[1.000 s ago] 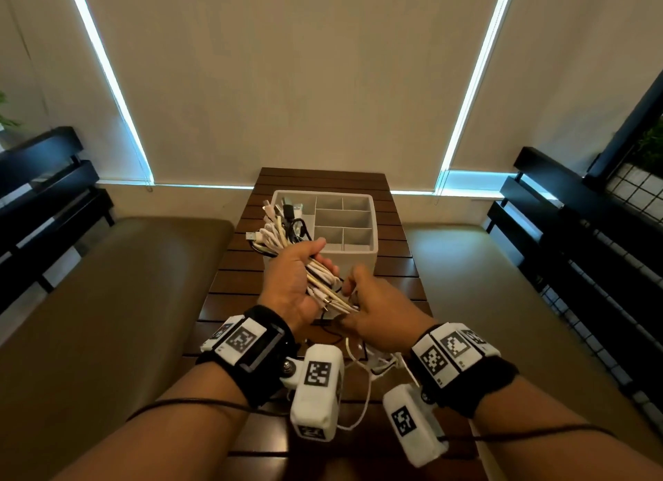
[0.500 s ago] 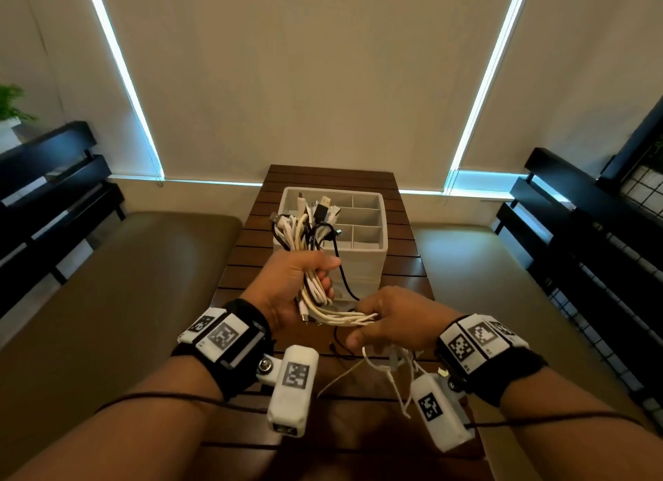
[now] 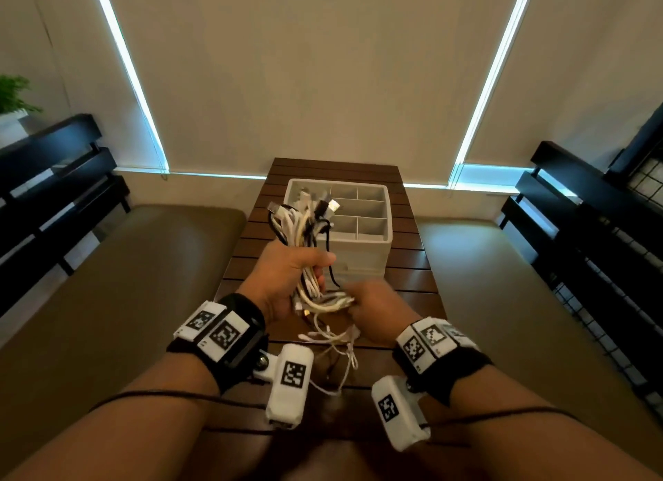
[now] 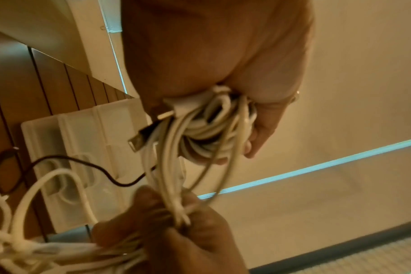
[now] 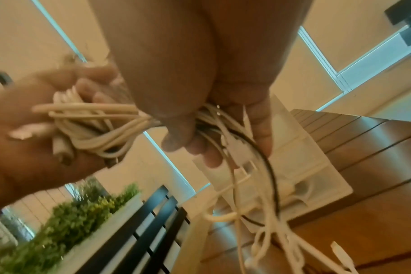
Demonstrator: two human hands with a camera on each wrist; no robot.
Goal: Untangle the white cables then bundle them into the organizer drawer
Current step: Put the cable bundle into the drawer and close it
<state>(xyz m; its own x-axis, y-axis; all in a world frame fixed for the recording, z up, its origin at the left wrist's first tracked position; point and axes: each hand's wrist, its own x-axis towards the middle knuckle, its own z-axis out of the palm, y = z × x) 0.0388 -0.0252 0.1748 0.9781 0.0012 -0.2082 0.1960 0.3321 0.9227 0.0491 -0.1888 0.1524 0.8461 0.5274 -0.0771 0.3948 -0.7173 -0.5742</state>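
Note:
My left hand grips a thick bundle of white cables, held upright above the table with plug ends fanning out at the top. A thin black cable runs through the bundle. My right hand pinches the lower strands of the same bundle just right of the left hand. Loose white cable ends hang from both hands toward the table. The white organizer drawer with several compartments stands behind the hands. In the left wrist view the coil sits in my left hand's curled fingers.
The organizer sits on a narrow dark wooden slatted table with brown cushioned benches on both sides. Black slatted frames flank the room. A green plant stands at the left. Blinds cover the windows behind.
The left hand has turned the bundle more upright and lifted it slightly. The right hand has slid lower and nearer along the strands, pulling them sideways.

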